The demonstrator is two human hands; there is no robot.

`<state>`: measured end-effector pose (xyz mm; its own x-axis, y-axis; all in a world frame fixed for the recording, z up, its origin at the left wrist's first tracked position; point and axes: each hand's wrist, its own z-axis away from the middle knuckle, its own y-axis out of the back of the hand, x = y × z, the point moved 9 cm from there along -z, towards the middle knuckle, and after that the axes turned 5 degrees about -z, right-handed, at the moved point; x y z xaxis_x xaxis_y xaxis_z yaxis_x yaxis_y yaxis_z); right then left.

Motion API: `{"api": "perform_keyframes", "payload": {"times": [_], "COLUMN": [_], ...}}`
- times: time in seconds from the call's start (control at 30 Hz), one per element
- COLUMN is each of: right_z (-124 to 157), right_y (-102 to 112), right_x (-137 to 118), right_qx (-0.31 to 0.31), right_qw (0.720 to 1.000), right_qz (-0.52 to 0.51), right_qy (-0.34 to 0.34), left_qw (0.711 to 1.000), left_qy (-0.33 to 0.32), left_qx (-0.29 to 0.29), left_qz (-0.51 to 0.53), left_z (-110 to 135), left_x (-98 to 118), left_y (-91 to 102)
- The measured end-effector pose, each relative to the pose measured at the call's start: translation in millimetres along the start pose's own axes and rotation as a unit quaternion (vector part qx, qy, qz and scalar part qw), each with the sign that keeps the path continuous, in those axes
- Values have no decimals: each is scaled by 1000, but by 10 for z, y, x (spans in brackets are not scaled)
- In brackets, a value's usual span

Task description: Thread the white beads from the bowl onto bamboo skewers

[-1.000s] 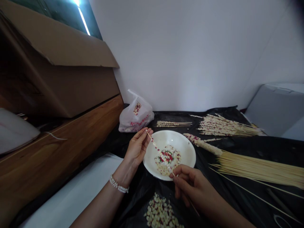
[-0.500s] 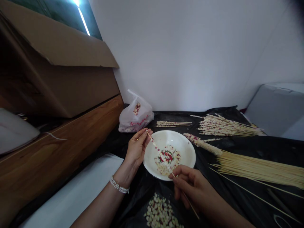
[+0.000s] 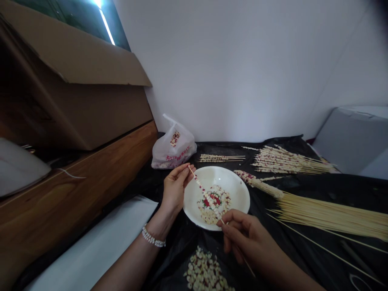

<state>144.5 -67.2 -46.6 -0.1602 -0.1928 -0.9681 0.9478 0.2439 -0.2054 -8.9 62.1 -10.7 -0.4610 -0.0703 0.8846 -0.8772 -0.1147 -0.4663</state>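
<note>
A thin wooden skewer (image 3: pixel 199 184) threaded with small white and red kernels slants over a white bowl (image 3: pixel 238 192). My left hand (image 3: pixel 175 192) pinches its upper end between thumb and fingertips, just past the bowl's left rim. Lower down, at the near rim, my right hand (image 3: pixel 244 234) is closed on the bare part of the same skewer, whose end sticks out below the palm. Loose pale and reddish kernels (image 3: pixel 224 196) lie in the bowl around a red and green pattern. A pile of similar kernels (image 3: pixel 203 270) rests on the black sheet in front.
Behind the bowl stand a white plastic bag (image 3: pixel 174 155) and a few threaded skewers (image 3: pixel 212 158). Many more threaded skewers (image 3: pixel 277 161) lie at right, beside a bundle of bare sticks (image 3: pixel 330 212). A cardboard box (image 3: pixel 100 109) sits on a wooden ledge (image 3: pixel 121 151) at left.
My left hand has shifted very slightly right with the skewer's upper end. The right hand has barely moved, and both still hold the skewer.
</note>
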Motion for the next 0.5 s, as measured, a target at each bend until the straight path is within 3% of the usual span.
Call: {"api": "perform_keyframes", "payload": {"times": [0.23, 0.5], "right_z": [1, 12], "right_y": [13, -9], "right_x": [-20, -13], "right_qx": [10, 15], "right_qw": [999, 997], "right_qz": [44, 75], "right_qy": [6, 14], "left_qw": [989, 987], "left_qy": [123, 145], "left_qx": [8, 27], "left_qz": [80, 68], "left_z": [12, 25], "left_x": [-135, -125], "left_y": [10, 35]}}
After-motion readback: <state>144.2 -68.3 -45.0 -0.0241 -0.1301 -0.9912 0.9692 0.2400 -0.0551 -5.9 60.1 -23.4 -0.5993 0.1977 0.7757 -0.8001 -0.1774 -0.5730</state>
